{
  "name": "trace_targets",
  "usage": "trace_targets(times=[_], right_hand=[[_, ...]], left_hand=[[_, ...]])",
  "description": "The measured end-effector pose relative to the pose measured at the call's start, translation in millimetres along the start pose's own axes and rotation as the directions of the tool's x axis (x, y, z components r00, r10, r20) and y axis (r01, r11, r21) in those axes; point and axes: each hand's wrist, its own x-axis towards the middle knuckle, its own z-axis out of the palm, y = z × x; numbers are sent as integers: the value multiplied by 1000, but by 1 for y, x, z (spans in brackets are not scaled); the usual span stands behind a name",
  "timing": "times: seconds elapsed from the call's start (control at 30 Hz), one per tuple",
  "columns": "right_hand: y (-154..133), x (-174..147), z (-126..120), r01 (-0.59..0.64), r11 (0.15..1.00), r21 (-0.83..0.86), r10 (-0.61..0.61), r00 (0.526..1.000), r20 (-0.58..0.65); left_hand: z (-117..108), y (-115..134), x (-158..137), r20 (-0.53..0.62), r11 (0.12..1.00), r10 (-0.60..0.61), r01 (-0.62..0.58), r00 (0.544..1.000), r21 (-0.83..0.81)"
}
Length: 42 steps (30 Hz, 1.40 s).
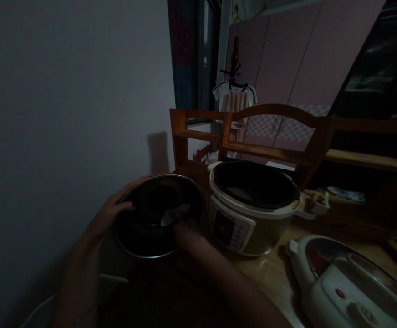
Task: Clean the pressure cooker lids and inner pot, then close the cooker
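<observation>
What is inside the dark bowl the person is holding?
Inside the bowl: the right hand with a blurred pale item I can't identify, and the thumb of the left hand. The bowl's surface beneath them is covered.

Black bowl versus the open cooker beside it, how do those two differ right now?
The bowl is tilted, with the left hand gripping its edge, while the cooker stands upright on the table.
The bowl has a thin shiny rim; the cooker has a thick pale one.
The cooker's front has a control panel; none shows on the bowl.
Both are round, open-topped and dark inside.
</observation>
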Motion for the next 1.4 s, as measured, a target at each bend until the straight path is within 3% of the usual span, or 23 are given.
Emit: trace_targets(times=[0.23, 0.43, 0.7, 0.87, 1.1, 1.4], right_hand=[[-6, -11, -4, -88, 995, -43, 90, 995, 47], [-9, -29, 6, -132, 989, 66, 127, 989, 74], [-26, -38, 13, -196, 934, 299, 216, 976, -35], [-42, -31, 25, -215, 919, 330, 258, 962, -91], [-48, -34, 27, -10, 974, 226, 36, 993, -110], [-50, -46, 28, 3, 976, 219, 46, 974, -220]], left_hand=[[4, 0, -10, -3, 990, 77, -76, 997, 118], [16, 1, -18, -42, 971, 145, -134, 989, 198], [29, 10, -20, -30, 954, 194, -182, 980, 237], [29, 11, -22, -22, 956, 180, -169, 983, 240], [30, 12, -28, -4, 951, 204, -197, 979, 237], [36, 13, -35, -19, 934, 260, -246, 965, 260]])
